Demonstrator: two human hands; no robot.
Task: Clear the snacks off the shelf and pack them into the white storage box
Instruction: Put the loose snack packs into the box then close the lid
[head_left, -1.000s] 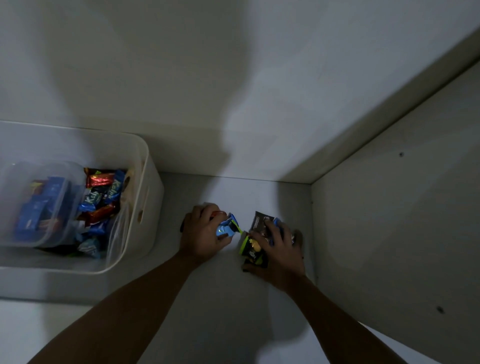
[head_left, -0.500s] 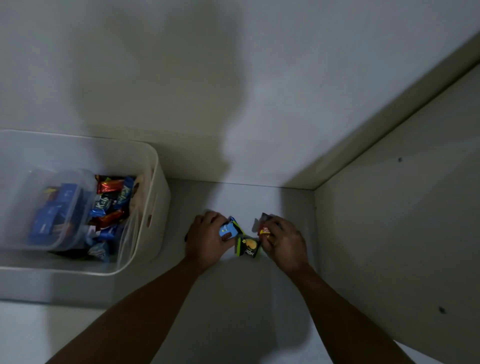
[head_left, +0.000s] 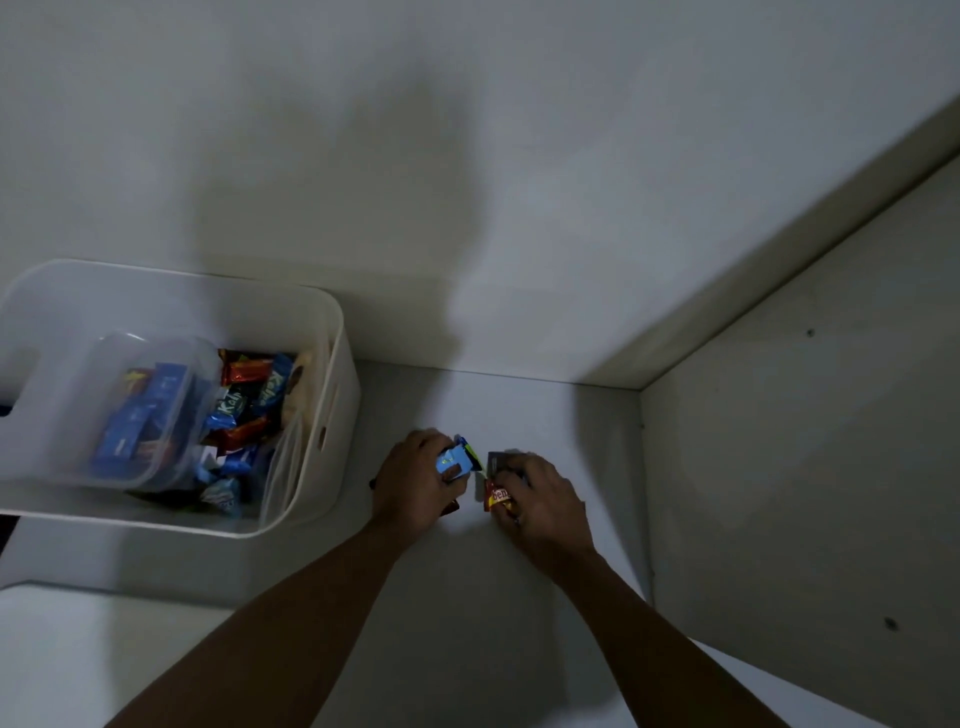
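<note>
Left hand (head_left: 415, 486): fingers curled, gripping a blue packet (head_left: 453, 462) with a green edge, print too blurred to read; right hand (head_left: 540, 506): fingers curled over a red packet (head_left: 497, 495), white lettering legible as "ben", the remainder covered; a dark packet (head_left: 497, 459) sits at the fingertips of the same hand, label unreadable; both hands are low on the white shelf (head_left: 561, 431), close together but apart; white storage box (head_left: 340, 431) stands on the shelf to the left, near the left hand, not touching it; inside it, a clear container (head_left: 150, 410) with blue packs, beside it loose wrapped snacks (head_left: 244, 410), blue wrappers reading "Kal", others red; side panel (head_left: 779, 467) to the right shows small holes.
</note>
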